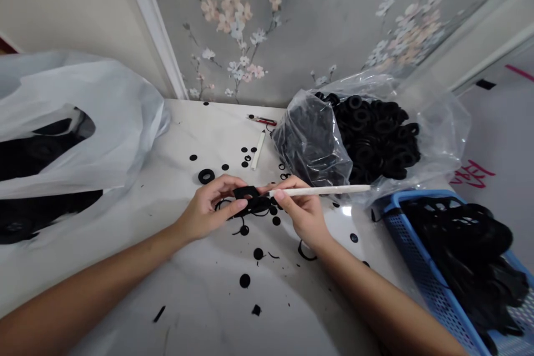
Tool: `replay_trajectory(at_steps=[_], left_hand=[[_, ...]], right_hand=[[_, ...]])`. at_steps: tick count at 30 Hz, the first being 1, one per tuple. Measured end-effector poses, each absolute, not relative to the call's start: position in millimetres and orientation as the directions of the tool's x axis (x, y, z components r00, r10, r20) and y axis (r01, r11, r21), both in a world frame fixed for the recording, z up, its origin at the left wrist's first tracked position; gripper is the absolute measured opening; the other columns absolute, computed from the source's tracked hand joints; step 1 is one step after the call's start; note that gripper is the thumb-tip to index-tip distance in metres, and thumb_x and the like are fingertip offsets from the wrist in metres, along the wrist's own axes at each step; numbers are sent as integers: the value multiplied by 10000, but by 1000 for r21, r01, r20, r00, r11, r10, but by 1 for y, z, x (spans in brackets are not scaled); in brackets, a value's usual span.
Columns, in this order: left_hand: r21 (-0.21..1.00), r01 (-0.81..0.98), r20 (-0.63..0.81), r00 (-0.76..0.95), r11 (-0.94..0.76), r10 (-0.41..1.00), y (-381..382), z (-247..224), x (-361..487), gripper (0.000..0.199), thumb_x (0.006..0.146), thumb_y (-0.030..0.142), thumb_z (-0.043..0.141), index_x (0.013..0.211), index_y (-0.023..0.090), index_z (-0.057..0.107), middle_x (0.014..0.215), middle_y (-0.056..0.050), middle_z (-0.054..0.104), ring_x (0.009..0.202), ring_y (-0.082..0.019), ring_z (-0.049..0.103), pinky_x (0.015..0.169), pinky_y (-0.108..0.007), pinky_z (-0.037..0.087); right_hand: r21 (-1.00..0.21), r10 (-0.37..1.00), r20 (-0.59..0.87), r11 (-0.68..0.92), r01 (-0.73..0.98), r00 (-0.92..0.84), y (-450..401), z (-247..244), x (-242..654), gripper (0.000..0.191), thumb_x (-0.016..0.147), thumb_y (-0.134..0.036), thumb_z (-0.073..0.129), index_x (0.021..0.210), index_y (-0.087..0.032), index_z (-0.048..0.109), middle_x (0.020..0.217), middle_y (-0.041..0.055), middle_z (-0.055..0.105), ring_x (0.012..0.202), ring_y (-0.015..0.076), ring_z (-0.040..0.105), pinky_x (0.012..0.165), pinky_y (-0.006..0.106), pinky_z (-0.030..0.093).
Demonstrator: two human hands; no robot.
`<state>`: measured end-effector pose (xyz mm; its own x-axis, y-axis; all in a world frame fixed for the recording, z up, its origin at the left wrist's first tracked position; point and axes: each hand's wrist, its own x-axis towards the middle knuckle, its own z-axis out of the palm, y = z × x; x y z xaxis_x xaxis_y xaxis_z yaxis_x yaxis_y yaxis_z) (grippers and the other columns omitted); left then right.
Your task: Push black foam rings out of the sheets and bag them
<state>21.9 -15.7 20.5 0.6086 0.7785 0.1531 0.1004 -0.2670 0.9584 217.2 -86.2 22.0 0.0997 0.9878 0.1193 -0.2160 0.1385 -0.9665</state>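
My left hand pinches a black piece with a hole, rubber or foam by its look, between thumb and fingers. In my right hand is a slim white pen-like tool, its thin tip pointing left at the piece. I cannot tell whether the tip touches it. Black rings and scraps lie just under and between the hands. A loose black ring rests on the white table beyond my left hand. Small black discs and thin strips are scattered around.
Behind my right hand stands a clear plastic bag full of black rings. A blue basket of black sheets is at the right, a white bag at the left. A red cutter and a white stick lie at the back.
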Motion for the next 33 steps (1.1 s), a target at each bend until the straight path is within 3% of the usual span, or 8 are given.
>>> replay_trajectory(at_steps=[13,16,19,22,29,33], left_hand=[[956,95,165,608,-277,777,-17,20,21,187,849,257,657,1026,211,623,955,-32,707,879,-144,679,776,-236,550],[953,128,147,596,-274,789,-20,22,23,189,845,262,657,1024,213,620,944,-28,705,870,-142,675,767,-235,541],[952,183,109,543,-244,833,-26,24,28,253,828,261,667,1063,210,591,910,-27,714,842,-147,674,781,-258,529],[963,180,87,503,-203,860,-34,25,33,295,808,248,666,1077,205,553,860,-19,721,807,-152,674,798,-286,526],[975,70,129,601,-213,789,-40,29,32,293,766,98,571,1040,201,569,817,-6,680,807,-153,661,753,-278,531],[943,121,158,656,-310,738,-30,25,31,158,850,127,500,900,194,634,883,-44,647,856,-166,636,769,-310,524]], right_hand=[[-984,984,138,149,-102,109,-87,18,220,101,867,-333,662,845,-241,627,906,40,763,902,206,718,807,380,574],[-956,952,286,276,98,110,-88,17,219,24,885,-260,642,888,-247,663,921,40,757,864,200,703,773,372,553],[-828,884,465,415,378,51,-91,17,216,115,909,-184,580,902,-250,673,932,49,752,834,205,673,759,387,513],[-743,864,503,420,522,20,-92,17,212,181,928,-155,517,858,-248,656,934,52,745,774,204,623,743,401,472],[-756,899,421,277,593,118,-85,9,213,184,940,-218,496,820,-244,632,824,47,717,775,217,611,744,385,457],[-840,911,378,261,476,166,-83,5,220,143,938,-268,527,862,-245,646,869,40,715,846,214,648,770,356,487]])
